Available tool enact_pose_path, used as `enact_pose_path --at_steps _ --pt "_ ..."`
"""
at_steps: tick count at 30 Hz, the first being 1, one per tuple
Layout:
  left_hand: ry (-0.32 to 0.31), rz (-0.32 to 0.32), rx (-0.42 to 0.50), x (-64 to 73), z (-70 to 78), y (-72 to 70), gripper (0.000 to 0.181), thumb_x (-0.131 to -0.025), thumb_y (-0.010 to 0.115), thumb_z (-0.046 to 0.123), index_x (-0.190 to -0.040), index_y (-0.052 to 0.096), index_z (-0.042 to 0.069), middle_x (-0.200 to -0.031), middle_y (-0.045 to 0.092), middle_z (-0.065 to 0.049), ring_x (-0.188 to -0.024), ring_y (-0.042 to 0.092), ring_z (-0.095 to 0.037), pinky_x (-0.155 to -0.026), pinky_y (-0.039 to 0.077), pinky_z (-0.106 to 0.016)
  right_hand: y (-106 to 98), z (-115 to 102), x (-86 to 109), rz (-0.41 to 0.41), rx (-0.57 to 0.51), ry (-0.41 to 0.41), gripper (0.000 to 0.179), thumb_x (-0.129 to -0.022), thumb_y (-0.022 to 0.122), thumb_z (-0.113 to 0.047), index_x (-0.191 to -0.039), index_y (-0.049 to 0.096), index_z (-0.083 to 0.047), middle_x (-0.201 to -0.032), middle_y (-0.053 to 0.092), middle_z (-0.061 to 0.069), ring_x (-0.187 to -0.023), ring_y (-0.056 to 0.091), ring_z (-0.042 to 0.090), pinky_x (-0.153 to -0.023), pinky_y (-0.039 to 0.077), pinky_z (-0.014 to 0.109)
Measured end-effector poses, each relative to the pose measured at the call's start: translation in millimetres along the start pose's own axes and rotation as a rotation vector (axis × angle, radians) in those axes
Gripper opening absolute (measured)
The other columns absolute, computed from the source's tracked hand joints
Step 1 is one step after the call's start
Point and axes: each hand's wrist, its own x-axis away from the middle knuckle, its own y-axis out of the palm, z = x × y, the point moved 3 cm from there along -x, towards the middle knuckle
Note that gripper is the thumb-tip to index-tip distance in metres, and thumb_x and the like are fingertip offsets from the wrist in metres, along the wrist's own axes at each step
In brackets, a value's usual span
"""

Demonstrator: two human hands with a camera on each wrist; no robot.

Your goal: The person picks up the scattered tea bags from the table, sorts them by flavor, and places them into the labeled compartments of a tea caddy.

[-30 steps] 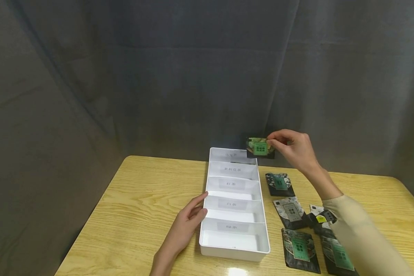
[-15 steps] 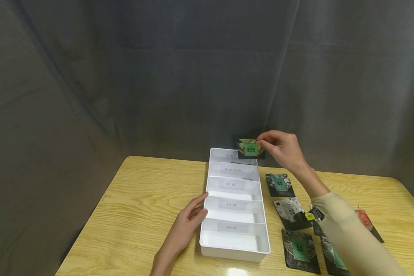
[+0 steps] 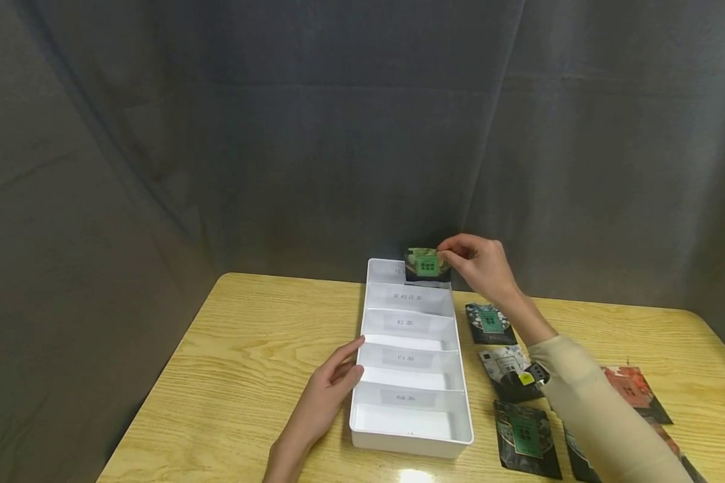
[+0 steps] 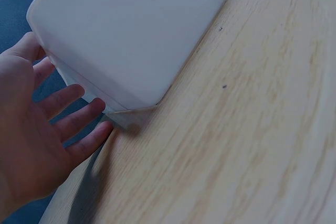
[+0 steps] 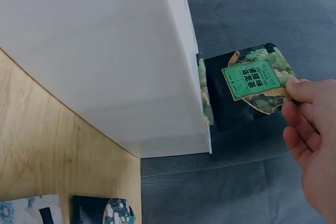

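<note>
My right hand (image 3: 480, 265) pinches a dark tea packet (image 3: 426, 265) with a green label by its right edge. It holds the packet over the farthest compartment of a white divided tray (image 3: 406, 445), its lower part at the compartment's opening. In the right wrist view, the green edge of another packet (image 5: 205, 93) shows at the tray's rim. My left hand (image 3: 323, 396) rests its fingertips on the tray's left side, fingers extended. The left wrist view shows that hand (image 4: 50, 124) beside the tray wall (image 4: 136, 30). Each compartment has a handwritten paper label.
Several packets lie right of the tray: a green-labelled one (image 3: 489, 323), a white and black one (image 3: 507, 372), another green-labelled one (image 3: 527, 439) and a red one (image 3: 631, 386). My right sleeve partly covers others. A dark curtain (image 3: 338, 134) hangs behind the wooden table (image 3: 235, 376).
My right hand has moved left with the tea packet, then slightly down, from the tray's far right corner to over the farthest compartment. The left hand and tray have stayed put.
</note>
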Motion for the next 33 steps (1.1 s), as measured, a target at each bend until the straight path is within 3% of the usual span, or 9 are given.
enact_pose_path --at_steps 14,22,33 --pt "0.000 -0.004 -0.008 2.9 0.7 -0.3 0.047 -0.104 0.054 0.029 -0.150 0.045 0.028 -0.150 0.047 -0.015 -0.131 0.054 -0.032 -0.107 0.048 -0.047 10.6 14.3 10.9 -0.042 0.064 0.031 0.007 -0.093 0.070 -0.014 -0.096 0.075 -0.009 -0.089 0.075 0.006 -0.068 0.063 0.015 -0.059 0.049 0.022" --pt "0.008 -0.009 -0.015 2.8 2.2 -0.7 0.047 -0.104 0.053 0.029 -0.150 0.044 0.028 -0.151 0.046 -0.015 -0.131 0.053 -0.033 -0.107 0.048 -0.048 14.9 18.7 16.4 -0.092 0.062 0.044 0.006 -0.092 0.071 -0.013 -0.096 0.074 -0.010 -0.087 0.073 0.006 -0.066 0.057 0.018 -0.056 0.045 0.023" --pt "0.012 0.003 -0.012 2.8 1.3 -1.7 0.046 -0.104 0.054 0.027 -0.149 0.046 0.026 -0.151 0.045 -0.017 -0.132 0.052 -0.035 -0.107 0.047 -0.047 20.5 23.2 21.3 -0.141 0.076 0.046 0.007 -0.092 0.072 -0.016 -0.097 0.073 -0.011 -0.094 0.071 0.005 -0.081 0.060 0.018 -0.068 0.049 0.029"
